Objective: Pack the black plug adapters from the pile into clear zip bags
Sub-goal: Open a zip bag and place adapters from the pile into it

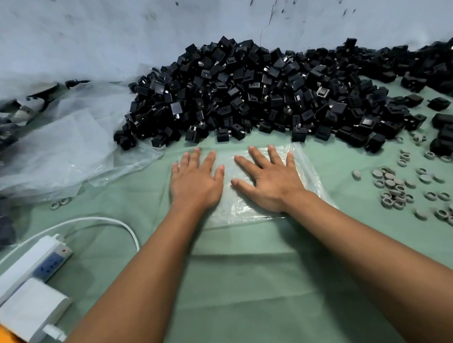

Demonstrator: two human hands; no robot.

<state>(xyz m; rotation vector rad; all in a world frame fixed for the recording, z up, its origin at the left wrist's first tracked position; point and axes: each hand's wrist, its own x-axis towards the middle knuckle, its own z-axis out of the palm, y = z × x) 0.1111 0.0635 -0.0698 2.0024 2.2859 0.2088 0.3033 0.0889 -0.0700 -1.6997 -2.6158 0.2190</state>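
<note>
Head view: both hands lie flat, fingers spread, on a clear bag (pixel 304 166) on the green worktop (pixel 241 290); left hand (pixel 195 183) on its left edge, right hand (pixel 271 183) mid-bag; adapter pile (pixel 241 90) just behind the bag; grey rings (pixel 398 186) to its right.

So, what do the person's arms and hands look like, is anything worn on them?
Both forearms are bare right up to the frame's bottom edge: no sleeves show. The left hand and right hand wear no gloves, and no rings, watch or bracelet can be seen. The fingernails are short and plain.
</note>
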